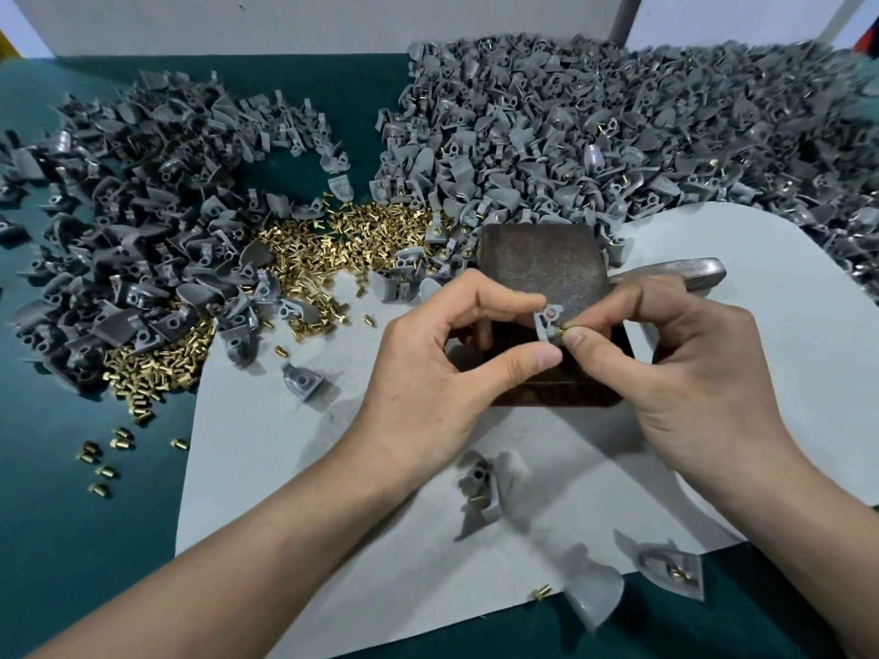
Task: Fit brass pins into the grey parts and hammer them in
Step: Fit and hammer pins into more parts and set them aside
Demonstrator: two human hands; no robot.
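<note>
Left hand (442, 368) pinches a grey part (544, 321) over the dark block (542, 264). Right hand (685, 368) fingers pinch a brass pin (560, 332) at its edge.

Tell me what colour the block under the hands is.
The block is dark rusty brown, clearest in the head view.

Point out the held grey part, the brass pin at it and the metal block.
grey part (542, 324): head view, its body.
brass pin (558, 331): head view, visible end.
metal block (542, 264): head view, top face.
</note>
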